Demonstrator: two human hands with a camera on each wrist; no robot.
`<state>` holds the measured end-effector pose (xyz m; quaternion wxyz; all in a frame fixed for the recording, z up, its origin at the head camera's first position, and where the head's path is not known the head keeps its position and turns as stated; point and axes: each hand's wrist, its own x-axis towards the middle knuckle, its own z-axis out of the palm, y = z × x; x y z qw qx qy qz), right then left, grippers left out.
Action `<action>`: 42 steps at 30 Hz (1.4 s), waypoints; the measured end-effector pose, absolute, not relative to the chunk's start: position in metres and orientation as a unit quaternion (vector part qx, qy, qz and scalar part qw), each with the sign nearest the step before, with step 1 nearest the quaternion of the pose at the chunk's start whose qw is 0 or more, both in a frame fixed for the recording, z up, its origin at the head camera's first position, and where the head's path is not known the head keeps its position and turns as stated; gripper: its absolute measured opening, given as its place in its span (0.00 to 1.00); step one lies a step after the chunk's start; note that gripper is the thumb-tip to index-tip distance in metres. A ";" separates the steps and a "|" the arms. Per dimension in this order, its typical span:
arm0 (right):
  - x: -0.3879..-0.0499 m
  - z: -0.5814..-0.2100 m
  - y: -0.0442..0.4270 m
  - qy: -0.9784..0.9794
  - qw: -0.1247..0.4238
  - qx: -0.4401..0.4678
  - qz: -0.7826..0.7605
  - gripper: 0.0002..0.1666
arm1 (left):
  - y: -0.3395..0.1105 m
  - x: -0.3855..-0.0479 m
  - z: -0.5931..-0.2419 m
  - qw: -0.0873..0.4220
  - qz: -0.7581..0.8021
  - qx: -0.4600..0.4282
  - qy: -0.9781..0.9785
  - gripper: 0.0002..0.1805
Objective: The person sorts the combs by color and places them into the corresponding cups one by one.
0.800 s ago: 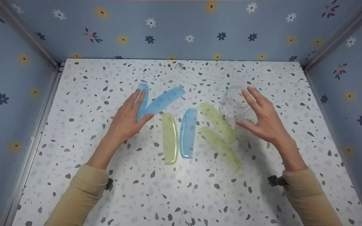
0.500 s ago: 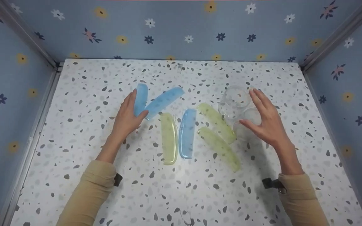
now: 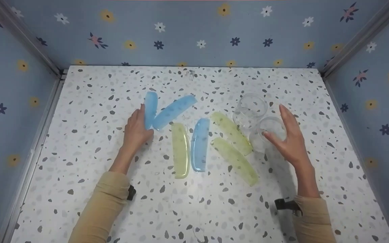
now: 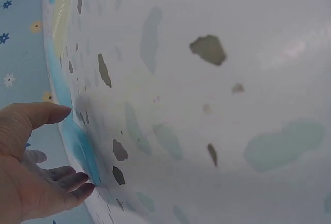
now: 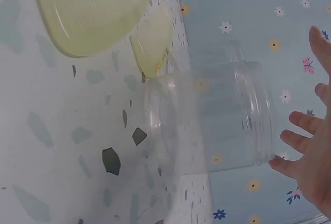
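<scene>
My left hand (image 3: 136, 133) is at the left edge of the leftmost blue comb (image 3: 151, 107), thumb apart from the fingers. In the left wrist view its fingertips come close to that comb (image 4: 85, 149); contact cannot be told. A second blue comb (image 3: 176, 110) slants beside it, and a third (image 3: 200, 145) lies in the middle. Three yellow-green combs lie around: one upright in view (image 3: 181, 150), two slanting (image 3: 232, 132) to the right. My right hand (image 3: 293, 140), fingers spread, hovers by the nearer clear jar (image 3: 271, 127), holding nothing; in the right wrist view the jar (image 5: 207, 120) is upright and lidless.
Another clear jar (image 3: 251, 108) stands behind the nearer one, by the end of a yellow-green comb. The white speckled tabletop (image 3: 113, 216) is bounded by flowered blue panels (image 3: 187, 30) at the back and both sides.
My left hand has drawn back from over the blue combs to the left one's outer edge. My right hand has moved right and nearer to me, away from over the jars.
</scene>
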<state>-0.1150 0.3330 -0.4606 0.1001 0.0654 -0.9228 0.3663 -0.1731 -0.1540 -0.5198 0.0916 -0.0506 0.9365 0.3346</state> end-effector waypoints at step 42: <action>-0.102 -0.494 0.352 -0.907 -0.008 -0.030 0.419 0.68 | -0.170 -0.179 -0.482 0.160 0.287 -0.087 0.940 0.56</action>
